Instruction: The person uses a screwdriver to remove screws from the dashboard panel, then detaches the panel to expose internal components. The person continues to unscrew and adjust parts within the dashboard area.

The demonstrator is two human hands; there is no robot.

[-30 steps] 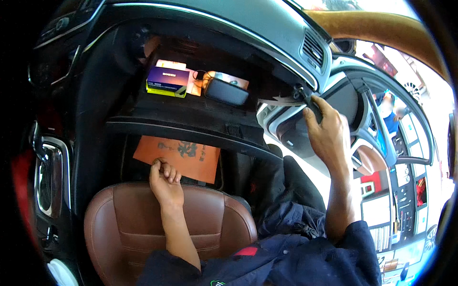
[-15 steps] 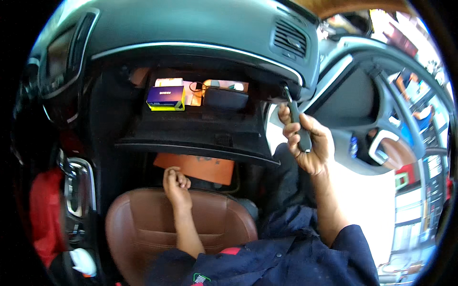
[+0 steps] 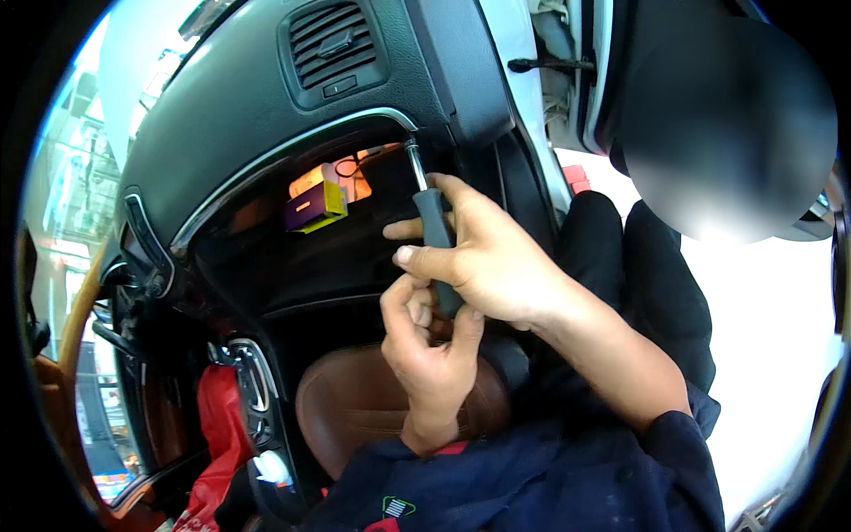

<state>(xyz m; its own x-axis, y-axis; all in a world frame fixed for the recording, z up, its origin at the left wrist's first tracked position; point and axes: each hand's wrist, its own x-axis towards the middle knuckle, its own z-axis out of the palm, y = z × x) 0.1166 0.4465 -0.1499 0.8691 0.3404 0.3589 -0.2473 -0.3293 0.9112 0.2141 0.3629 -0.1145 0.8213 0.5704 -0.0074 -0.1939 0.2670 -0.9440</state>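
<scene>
My right hand (image 3: 483,253) grips the dark grey handle of a screwdriver (image 3: 433,226). Its metal shaft points up to the top right corner of the open glove box (image 3: 355,222), just under the chrome trim of the dashboard (image 3: 266,97). My left hand (image 3: 430,341) is curled around the lower end of the same handle, just below the right hand. Inside the glove box lie a purple and yellow box (image 3: 315,208) and orange items behind it.
An air vent (image 3: 337,44) sits in the dashboard above the glove box. A brown leather seat (image 3: 355,399) is below my hands. A red bag (image 3: 217,426) lies by the centre console at lower left. Another person in dark clothes (image 3: 665,266) is at the right.
The view has swung in close and tilted. My left hand has risen from the seat to the screwdriver handle, and my right hand has brought the tip to the glove box's upper corner.
</scene>
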